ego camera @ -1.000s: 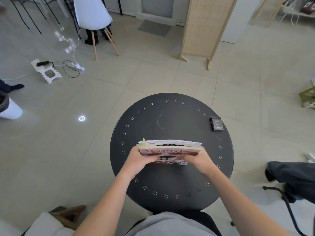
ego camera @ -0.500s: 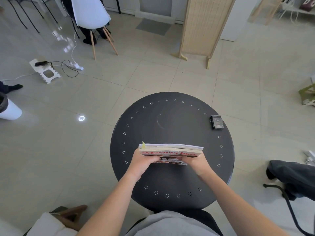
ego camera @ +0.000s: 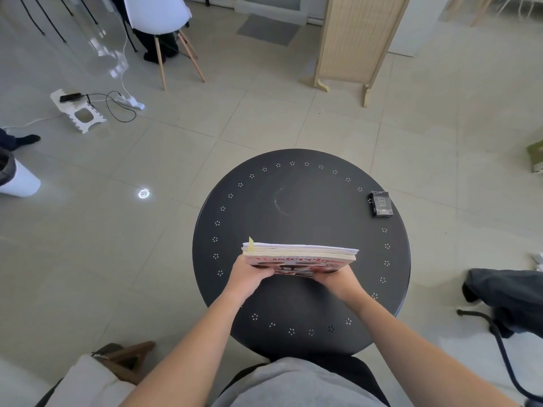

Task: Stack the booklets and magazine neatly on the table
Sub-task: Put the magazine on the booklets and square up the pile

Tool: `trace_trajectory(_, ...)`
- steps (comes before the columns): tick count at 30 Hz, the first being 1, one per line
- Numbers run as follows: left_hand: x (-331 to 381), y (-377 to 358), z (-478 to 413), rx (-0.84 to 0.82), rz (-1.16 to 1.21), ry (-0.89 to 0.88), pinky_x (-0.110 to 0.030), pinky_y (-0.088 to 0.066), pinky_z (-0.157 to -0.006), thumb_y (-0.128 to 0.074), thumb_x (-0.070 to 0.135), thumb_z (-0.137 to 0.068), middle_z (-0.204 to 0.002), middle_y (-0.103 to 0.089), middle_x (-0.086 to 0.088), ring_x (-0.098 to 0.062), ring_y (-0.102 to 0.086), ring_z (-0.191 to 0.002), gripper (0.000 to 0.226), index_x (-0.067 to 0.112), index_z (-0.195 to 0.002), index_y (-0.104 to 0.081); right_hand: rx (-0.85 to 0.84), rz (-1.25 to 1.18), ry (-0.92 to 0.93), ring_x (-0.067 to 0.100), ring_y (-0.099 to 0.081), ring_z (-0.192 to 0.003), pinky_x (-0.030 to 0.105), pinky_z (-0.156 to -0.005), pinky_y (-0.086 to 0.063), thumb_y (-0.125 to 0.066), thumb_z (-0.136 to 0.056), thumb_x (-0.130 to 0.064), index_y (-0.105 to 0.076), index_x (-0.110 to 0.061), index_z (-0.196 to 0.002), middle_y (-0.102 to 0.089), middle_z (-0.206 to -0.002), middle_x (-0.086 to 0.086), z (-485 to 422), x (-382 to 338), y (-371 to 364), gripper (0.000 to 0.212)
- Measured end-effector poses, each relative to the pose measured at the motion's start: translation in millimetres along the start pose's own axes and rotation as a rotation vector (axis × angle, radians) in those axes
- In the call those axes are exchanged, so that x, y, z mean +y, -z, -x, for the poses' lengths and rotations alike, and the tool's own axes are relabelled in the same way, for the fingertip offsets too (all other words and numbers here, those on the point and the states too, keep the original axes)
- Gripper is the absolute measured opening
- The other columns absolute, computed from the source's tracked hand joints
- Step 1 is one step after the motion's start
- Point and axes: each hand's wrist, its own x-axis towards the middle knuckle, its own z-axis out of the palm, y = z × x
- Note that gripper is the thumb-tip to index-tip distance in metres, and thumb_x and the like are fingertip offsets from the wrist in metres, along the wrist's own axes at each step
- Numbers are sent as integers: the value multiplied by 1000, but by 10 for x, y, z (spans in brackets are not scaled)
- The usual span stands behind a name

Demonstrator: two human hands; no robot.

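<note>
A stack of booklets with a red-titled magazine [ego camera: 298, 258] facing me stands upright on its lower edge on the round black table [ego camera: 299, 201], near the table's front half. My left hand [ego camera: 248, 276] grips the stack's left lower corner. My right hand [ego camera: 335, 279] grips its right lower corner. The white page edges point upward, and a yellow tab sticks out at the top left. The lower part of the magazine cover is hidden behind my fingers.
A small black box [ego camera: 381, 204] lies near the table's right rim. A wooden folding screen [ego camera: 355, 39] and a white chair [ego camera: 158, 13] stand on the tiled floor beyond. A dark office chair [ego camera: 505, 298] is at the right.
The stack has stayed between both hands and sunk slightly lower toward the tabletop. My hands keep the same grip on its corners.
</note>
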Motion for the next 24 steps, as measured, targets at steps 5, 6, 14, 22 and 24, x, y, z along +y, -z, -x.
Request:
trace_trajectory(5,-131,-29,-79,9,-54,52,-24,-55,-102,-80,-3,-90,-123,-83,2,-12,-75,-115,44,17,-130,-80,11,69,-60,24,-74,-115,46,-103,-59,-78,-91,-6,-75,-14,-126,-79,-121,4,-50,95,-31,36)
trace_trajectory(6,-159,-37,-93,16,-60,67,-28,-54,-105,-81,-3,-91,-124,-82,0,-15,-75,-117,43,14,-131,-79,15,78,-77,25,-74,-114,46,-102,-59,-78,-91,-5,-75,-13,-125,-79,-120,6,-55,115,-39,35)
trace_trajectory(14,-302,-88,-170,24,-72,126,-25,-51,-104,-81,-3,-94,-127,-81,-8,-21,-74,-121,36,4,-130,-78,41,97,-110,-15,-69,-78,14,-77,-51,-81,-90,0,-70,-31,-92,-75,-92,-15,-107,212,-95,33)
trace_trajectory(22,-345,-68,-221,10,-86,100,-4,-51,-86,-81,-4,-95,-128,-80,-5,-17,-73,-119,37,5,-130,-78,38,63,-21,-8,-75,-93,10,-80,-56,-86,-87,-10,-76,-33,-101,-81,-96,-25,-103,181,-65,29)
trace_trajectory(24,-353,-63,-237,9,-71,110,-13,-56,-96,-81,-5,-94,-129,-80,-7,-17,-74,-118,39,4,-132,-77,37,49,3,-1,-78,-97,18,-85,-59,-86,-87,-13,-78,-30,-103,-83,-99,-18,-93,166,-54,25)
